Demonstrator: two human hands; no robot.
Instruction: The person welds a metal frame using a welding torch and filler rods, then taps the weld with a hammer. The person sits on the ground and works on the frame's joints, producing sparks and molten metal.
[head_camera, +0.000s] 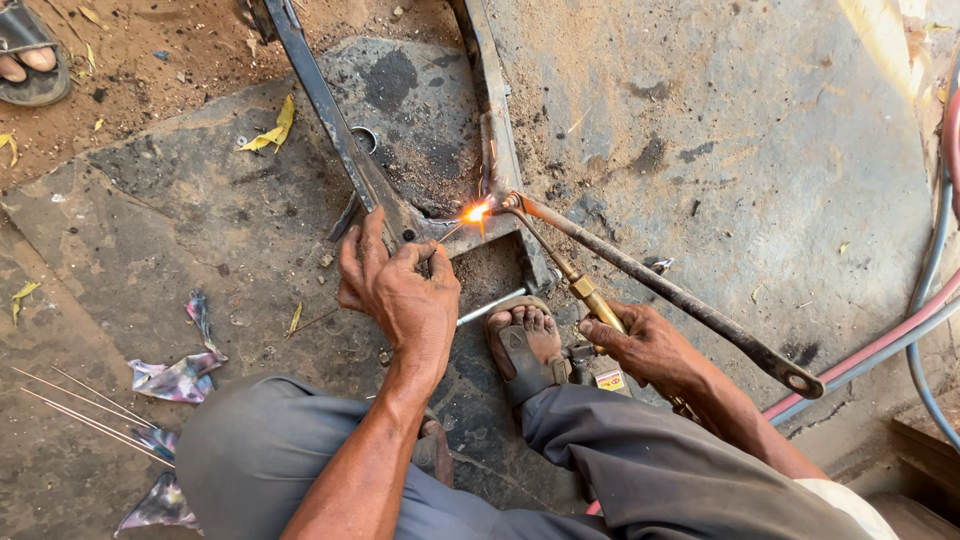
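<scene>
Brazing looks mid-way: at the frame corner on the slab, the flame glows where the left hand pinches a rod and the right hand grips the torch, joint unfinished.

Far left corner: sandalled foot of another person, on dirt.
Left, near: thin metal rods; crumpled foil wrappers.
Far left: yellow dry leaves.
Right edge: red and grey hoses.

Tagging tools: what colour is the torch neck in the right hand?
Brass-yellow torch neck, held by the right hand; head view.
</scene>
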